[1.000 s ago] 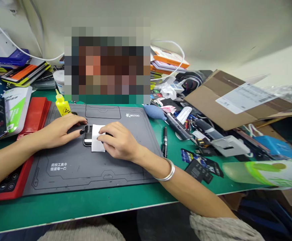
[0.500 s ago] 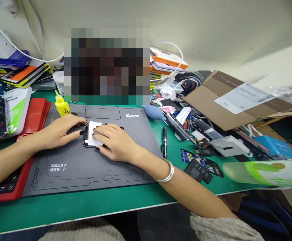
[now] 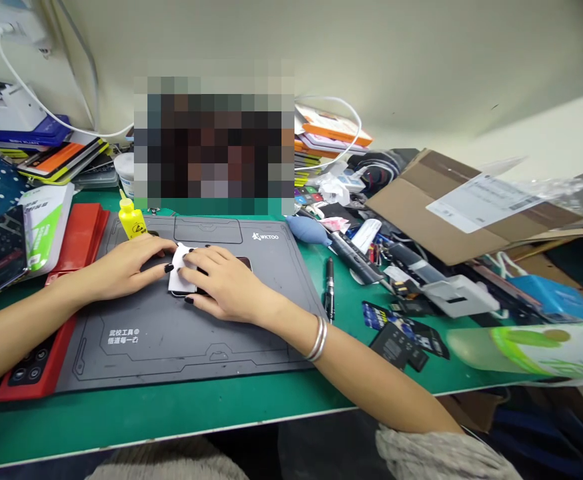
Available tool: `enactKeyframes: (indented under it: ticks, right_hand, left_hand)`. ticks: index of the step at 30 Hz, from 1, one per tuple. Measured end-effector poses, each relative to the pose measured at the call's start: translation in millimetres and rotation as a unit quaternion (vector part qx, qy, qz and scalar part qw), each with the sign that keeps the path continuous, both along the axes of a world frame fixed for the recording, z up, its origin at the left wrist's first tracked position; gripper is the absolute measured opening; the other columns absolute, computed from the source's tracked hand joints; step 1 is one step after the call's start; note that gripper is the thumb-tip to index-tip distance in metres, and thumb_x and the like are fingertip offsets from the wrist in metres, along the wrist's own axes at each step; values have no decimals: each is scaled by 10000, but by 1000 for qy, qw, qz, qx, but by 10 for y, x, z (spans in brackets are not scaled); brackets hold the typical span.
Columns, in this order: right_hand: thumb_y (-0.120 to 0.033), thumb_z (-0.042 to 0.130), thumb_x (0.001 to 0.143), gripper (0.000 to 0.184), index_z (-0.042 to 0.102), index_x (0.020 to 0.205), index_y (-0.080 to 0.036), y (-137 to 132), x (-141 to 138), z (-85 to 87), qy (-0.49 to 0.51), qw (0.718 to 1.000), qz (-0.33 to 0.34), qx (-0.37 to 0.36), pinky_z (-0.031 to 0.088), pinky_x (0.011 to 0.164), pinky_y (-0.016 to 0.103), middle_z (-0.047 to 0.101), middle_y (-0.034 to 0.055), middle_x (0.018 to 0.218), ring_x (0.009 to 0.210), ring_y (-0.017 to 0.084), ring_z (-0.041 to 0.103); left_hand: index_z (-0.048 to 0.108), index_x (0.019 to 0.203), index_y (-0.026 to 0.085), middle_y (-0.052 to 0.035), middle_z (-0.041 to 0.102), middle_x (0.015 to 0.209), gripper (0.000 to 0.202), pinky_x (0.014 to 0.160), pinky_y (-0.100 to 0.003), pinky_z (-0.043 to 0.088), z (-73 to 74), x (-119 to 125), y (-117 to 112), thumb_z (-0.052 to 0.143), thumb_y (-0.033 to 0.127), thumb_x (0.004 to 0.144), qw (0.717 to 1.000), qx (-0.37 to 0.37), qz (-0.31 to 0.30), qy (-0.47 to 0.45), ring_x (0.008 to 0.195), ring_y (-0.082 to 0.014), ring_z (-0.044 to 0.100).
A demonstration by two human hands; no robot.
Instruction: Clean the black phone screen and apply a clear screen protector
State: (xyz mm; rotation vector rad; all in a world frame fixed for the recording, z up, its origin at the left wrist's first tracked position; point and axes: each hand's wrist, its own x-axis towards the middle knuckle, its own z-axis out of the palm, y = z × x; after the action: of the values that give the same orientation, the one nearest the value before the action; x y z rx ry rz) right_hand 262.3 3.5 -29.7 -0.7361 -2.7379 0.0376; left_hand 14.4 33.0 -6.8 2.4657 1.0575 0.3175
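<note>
The flat green tabletop (image 3: 171,411) is viewed from above its near edge by one head-worn camera, pointed forward and down. The rectangular dark-grey work mat (image 3: 186,343) is framed close, left of centre; the smooth pale wall (image 3: 421,67) is caught farther off.

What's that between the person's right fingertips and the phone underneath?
In the head view, a white sheet, cloth or paper I can't tell, lies between the right hand and the phone's left end.
</note>
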Motion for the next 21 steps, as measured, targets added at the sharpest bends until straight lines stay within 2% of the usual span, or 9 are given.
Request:
enactKeyframes:
  ticks: [3, 8, 21]
  right_hand:
    - [-388, 540, 986, 353, 626, 1207, -126, -10, -12, 11, -8, 1000, 3, 14, 410, 1062, 490, 598, 197, 1325, 1270, 338, 508]
    - [-364, 550, 980, 305, 623, 1204, -171, 13, 9, 30, -17, 999, -34, 19, 385, 1088, 528, 572, 200, 1365, 1303, 336, 480]
    - [-338, 533, 990, 282, 655, 1214, -217, 27, 47, 70, -27, 1000, 12, 5, 367, 1107, 554, 544, 188, 1404, 1347, 338, 446]
  left_hand:
    - [545, 1315, 145, -151, 649, 1267, 541, 1005, -430, 472, 4, 2, -1, 385, 540, 982, 1000, 4, 0, -4, 1137, -284, 599]
    - [553, 1301, 152, -142, 651, 1266, 524, 998, -425, 474, 26, 11, -8, 378, 532, 984, 1000, 2, -5, -7, 1131, -283, 600]
    - [540, 1315, 163, -148, 647, 1283, 540, 1015, -438, 472, 13, 13, -4, 384, 556, 979, 1000, 5, 2, 1, 1159, -289, 594]
